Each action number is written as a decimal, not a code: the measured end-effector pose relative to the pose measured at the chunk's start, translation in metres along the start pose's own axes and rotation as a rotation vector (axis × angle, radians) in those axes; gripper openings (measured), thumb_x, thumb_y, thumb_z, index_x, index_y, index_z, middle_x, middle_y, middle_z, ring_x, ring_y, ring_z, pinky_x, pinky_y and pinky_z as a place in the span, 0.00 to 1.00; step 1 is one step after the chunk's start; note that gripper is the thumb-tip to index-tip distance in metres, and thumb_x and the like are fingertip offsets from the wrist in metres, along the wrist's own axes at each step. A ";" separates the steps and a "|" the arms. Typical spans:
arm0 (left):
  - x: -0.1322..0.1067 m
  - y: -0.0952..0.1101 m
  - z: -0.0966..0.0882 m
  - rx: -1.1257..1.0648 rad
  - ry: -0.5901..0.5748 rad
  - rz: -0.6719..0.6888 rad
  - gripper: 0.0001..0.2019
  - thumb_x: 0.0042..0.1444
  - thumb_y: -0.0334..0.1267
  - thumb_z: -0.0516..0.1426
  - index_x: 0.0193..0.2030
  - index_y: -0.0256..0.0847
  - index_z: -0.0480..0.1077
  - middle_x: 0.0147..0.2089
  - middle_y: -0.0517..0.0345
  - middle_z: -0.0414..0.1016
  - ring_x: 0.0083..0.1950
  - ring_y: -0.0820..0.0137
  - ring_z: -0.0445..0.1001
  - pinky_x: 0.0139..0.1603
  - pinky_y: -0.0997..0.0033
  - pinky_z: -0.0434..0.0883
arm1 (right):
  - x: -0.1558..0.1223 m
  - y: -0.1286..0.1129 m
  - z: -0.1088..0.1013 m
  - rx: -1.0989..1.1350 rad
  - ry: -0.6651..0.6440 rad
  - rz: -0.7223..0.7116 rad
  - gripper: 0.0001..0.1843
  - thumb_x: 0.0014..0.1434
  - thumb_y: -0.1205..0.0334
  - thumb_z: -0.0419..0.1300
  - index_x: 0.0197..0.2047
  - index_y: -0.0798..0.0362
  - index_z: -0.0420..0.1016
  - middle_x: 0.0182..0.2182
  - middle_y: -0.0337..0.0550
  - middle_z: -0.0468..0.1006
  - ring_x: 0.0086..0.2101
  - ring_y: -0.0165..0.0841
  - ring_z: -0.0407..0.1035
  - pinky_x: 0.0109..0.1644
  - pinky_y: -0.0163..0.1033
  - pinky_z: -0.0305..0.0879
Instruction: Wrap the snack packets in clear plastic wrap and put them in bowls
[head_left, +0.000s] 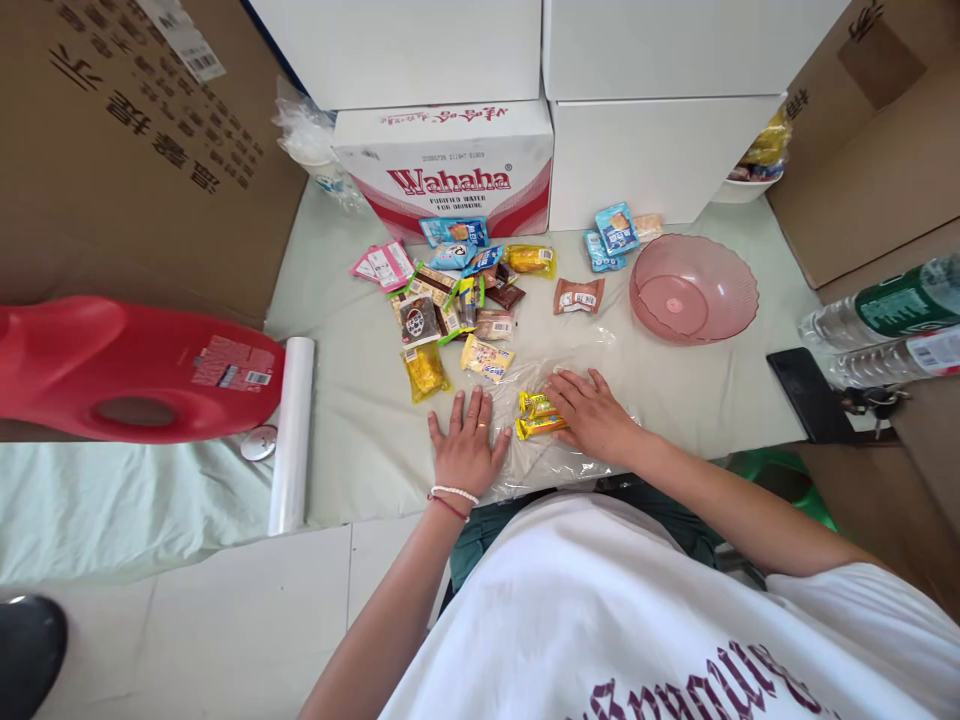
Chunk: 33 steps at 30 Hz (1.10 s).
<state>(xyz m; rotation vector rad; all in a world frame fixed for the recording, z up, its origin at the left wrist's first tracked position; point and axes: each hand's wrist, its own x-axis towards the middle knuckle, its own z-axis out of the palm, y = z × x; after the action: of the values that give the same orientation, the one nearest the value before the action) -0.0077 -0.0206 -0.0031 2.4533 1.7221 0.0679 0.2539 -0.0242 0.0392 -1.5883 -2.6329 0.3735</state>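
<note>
My left hand (466,445) lies flat on the pale cloth, fingers stretched out, at the left edge of a clear plastic bag (570,455). My right hand (592,412) rests flat on that bag, fingers apart, just right of two yellow snack packets (537,414) that lie in or on the bag. A heap of several wrapped snacks (459,305) lies farther back, with a brown packet (578,296) beside it. An empty pink plastic bowl (694,290) stands at the right.
White and Wahaha cartons (450,165) stand at the back, cardboard boxes on both sides. A red jug (127,365) and a roll of film (291,435) lie at the left. A phone (808,392), keys and bottles (889,320) are at the right.
</note>
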 end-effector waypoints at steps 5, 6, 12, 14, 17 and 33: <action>0.000 0.000 0.000 0.014 0.000 0.005 0.35 0.73 0.54 0.44 0.81 0.40 0.51 0.81 0.42 0.51 0.83 0.49 0.47 0.78 0.26 0.35 | -0.002 -0.003 0.007 0.004 0.045 0.031 0.38 0.68 0.54 0.63 0.75 0.61 0.61 0.74 0.67 0.59 0.74 0.54 0.51 0.77 0.68 0.45; 0.000 0.000 -0.001 0.015 0.002 0.005 0.35 0.73 0.54 0.44 0.81 0.39 0.51 0.81 0.42 0.51 0.83 0.48 0.48 0.78 0.26 0.35 | 0.000 -0.004 0.008 0.005 0.047 0.010 0.38 0.68 0.54 0.63 0.75 0.62 0.61 0.74 0.66 0.59 0.74 0.53 0.51 0.77 0.66 0.45; 0.000 0.000 -0.001 0.018 0.015 0.008 0.35 0.73 0.54 0.44 0.80 0.37 0.52 0.81 0.41 0.52 0.82 0.48 0.49 0.77 0.25 0.36 | 0.006 -0.008 0.014 0.035 0.034 -0.099 0.35 0.70 0.55 0.60 0.76 0.57 0.61 0.74 0.59 0.61 0.74 0.50 0.53 0.78 0.67 0.43; 0.000 0.000 -0.001 0.015 0.014 0.009 0.35 0.73 0.53 0.44 0.80 0.39 0.52 0.81 0.41 0.52 0.82 0.48 0.49 0.78 0.26 0.35 | 0.007 -0.004 0.010 0.074 0.034 -0.105 0.36 0.71 0.53 0.59 0.77 0.55 0.59 0.75 0.58 0.60 0.74 0.51 0.53 0.77 0.69 0.43; 0.000 0.000 -0.002 0.012 0.004 0.005 0.34 0.73 0.54 0.44 0.80 0.40 0.52 0.81 0.42 0.52 0.83 0.48 0.49 0.78 0.27 0.35 | 0.020 0.007 -0.009 0.161 0.085 -0.044 0.35 0.72 0.51 0.56 0.76 0.58 0.60 0.73 0.61 0.62 0.71 0.52 0.56 0.75 0.65 0.53; 0.000 -0.001 -0.002 -0.025 0.006 0.009 0.34 0.73 0.54 0.45 0.80 0.40 0.53 0.81 0.44 0.52 0.82 0.50 0.49 0.78 0.27 0.36 | 0.243 -0.005 -0.069 0.233 0.017 0.481 0.12 0.69 0.59 0.60 0.50 0.56 0.79 0.50 0.58 0.83 0.49 0.45 0.77 0.51 0.46 0.73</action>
<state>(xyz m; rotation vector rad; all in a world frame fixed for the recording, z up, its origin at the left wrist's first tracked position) -0.0087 -0.0207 -0.0012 2.4450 1.7025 0.0976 0.1460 0.1989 0.0862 -2.1051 -2.0709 0.6519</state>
